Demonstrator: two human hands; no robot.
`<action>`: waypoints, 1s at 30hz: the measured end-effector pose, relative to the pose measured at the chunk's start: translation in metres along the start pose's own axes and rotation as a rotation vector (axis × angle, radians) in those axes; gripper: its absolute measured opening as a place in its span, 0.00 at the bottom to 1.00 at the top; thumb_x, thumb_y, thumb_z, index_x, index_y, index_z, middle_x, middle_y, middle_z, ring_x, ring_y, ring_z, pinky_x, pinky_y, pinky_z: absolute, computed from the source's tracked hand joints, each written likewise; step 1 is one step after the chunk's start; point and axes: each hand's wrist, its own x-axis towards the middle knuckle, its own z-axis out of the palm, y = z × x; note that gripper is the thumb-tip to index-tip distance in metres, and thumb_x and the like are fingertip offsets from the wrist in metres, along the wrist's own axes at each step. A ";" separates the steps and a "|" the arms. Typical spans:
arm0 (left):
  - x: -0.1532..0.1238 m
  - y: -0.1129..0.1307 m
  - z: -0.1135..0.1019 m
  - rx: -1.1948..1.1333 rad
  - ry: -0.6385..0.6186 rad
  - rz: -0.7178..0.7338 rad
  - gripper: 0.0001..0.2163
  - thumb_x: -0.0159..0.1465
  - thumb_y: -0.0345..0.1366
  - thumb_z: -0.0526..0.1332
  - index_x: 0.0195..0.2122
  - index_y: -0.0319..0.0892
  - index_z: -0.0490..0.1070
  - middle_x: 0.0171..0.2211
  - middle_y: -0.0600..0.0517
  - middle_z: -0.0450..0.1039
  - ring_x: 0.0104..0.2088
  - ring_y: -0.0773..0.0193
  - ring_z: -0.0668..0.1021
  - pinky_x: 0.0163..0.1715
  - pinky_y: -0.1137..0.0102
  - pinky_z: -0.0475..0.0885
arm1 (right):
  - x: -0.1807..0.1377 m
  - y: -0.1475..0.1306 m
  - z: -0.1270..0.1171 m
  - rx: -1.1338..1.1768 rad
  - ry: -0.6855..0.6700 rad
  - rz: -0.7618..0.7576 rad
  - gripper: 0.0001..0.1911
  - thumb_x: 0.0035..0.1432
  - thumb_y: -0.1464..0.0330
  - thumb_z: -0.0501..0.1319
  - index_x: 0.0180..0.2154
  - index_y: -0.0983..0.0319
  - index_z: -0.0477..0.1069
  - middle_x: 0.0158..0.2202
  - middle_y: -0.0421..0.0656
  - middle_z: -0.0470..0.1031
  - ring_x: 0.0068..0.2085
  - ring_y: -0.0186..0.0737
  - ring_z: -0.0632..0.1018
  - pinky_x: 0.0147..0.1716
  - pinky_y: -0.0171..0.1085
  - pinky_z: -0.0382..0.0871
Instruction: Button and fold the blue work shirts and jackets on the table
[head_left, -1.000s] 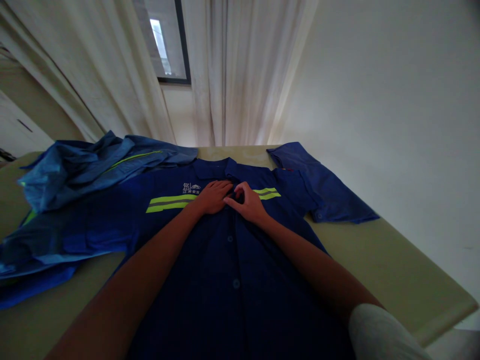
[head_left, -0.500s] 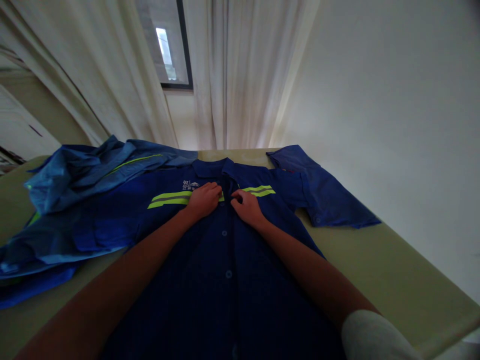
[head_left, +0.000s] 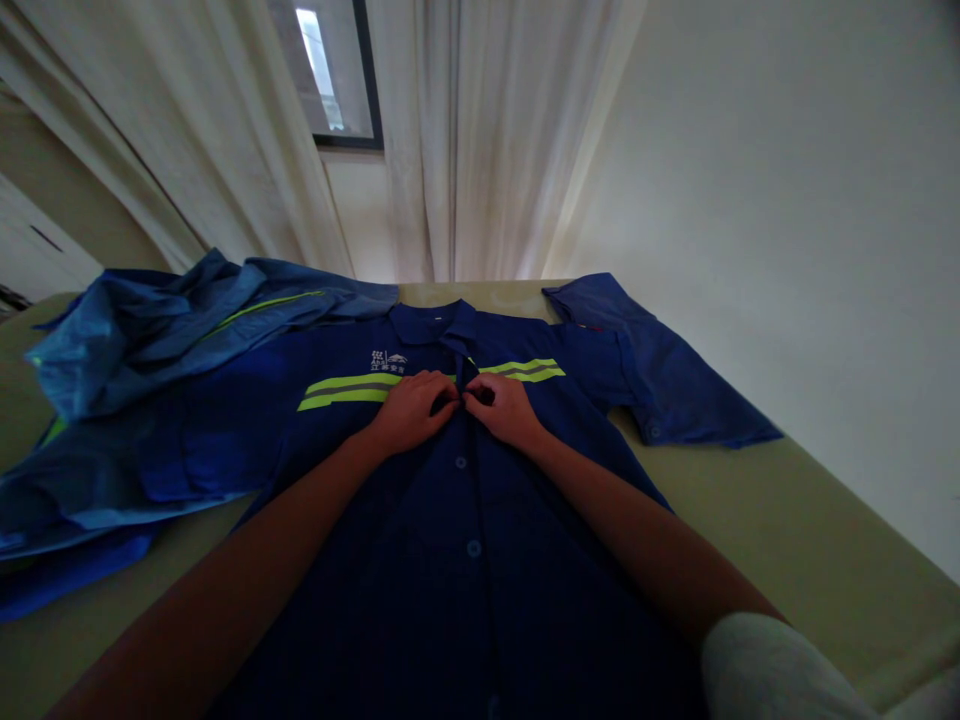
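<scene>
- I see the shirt point(head_left: 405, 540) face-up on the worktop point(head_left: 757, 520).
- Left hand point(head_left: 418, 408), right hand point(head_left: 507, 408): each grip pinches the placket point(head_left: 468, 490) at chest level.
- I judge it light, soft, hardly slippery; hold the placket edge near a button point(head_left: 474, 549).

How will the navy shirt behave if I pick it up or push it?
The shirt would probably flop, as it looks thin and lies flat on the table. The collar may feel a bit stiffer, since it seems to hold its fold. Pushed, the shirt would likely wrinkle rather than roll, being spread out.
</scene>
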 end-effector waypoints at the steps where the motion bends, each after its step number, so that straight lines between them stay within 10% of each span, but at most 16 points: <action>1: -0.001 0.001 0.000 0.014 0.008 0.004 0.03 0.68 0.36 0.61 0.40 0.44 0.72 0.37 0.50 0.75 0.40 0.55 0.76 0.42 0.62 0.69 | 0.000 -0.001 0.000 -0.046 0.003 -0.009 0.01 0.57 0.70 0.66 0.34 0.60 0.77 0.30 0.39 0.78 0.31 0.37 0.75 0.34 0.35 0.65; 9: -0.007 0.008 0.003 0.162 0.043 0.061 0.06 0.72 0.35 0.57 0.41 0.42 0.73 0.38 0.47 0.76 0.43 0.55 0.76 0.45 0.63 0.71 | -0.010 -0.012 0.004 -0.307 -0.005 -0.086 0.03 0.61 0.68 0.64 0.37 0.59 0.76 0.36 0.44 0.79 0.36 0.42 0.77 0.38 0.38 0.66; 21: -0.009 0.003 0.002 0.053 0.058 0.091 0.10 0.74 0.35 0.53 0.40 0.43 0.73 0.39 0.47 0.77 0.41 0.58 0.78 0.44 0.64 0.73 | 0.002 0.003 0.000 0.147 -0.079 0.026 0.04 0.59 0.71 0.64 0.36 0.62 0.78 0.28 0.38 0.78 0.26 0.33 0.73 0.29 0.32 0.63; 30: -0.006 -0.007 0.000 -0.196 0.039 0.065 0.08 0.72 0.35 0.57 0.39 0.43 0.76 0.37 0.51 0.79 0.38 0.60 0.79 0.42 0.66 0.71 | 0.002 0.001 0.000 0.039 -0.147 0.007 0.04 0.57 0.73 0.66 0.37 0.62 0.79 0.29 0.38 0.79 0.28 0.33 0.74 0.32 0.33 0.63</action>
